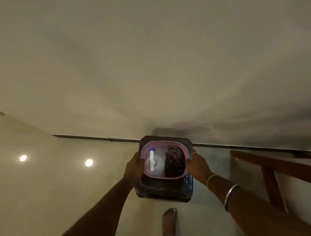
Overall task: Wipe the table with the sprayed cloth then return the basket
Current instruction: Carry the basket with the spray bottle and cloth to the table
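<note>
A pink plastic basket [183, 175] sits on top of a dark square stool [163, 190] that stands against the wall. Inside the basket a white spray bottle [154, 162] with a blue nozzle stands on the left, and a dark checked cloth [175, 161] is bunched on the right. My left hand [134, 168] grips the basket's left rim. My right hand [196, 164], with a ring and bangles on that arm, grips the right rim.
A brown wooden table [280, 164] edge and leg run along the right side. The glossy pale floor [53, 184] reflects two ceiling lights at the left. My bare foot [169, 221] stands just in front of the stool. A dark skirting strip lines the wall.
</note>
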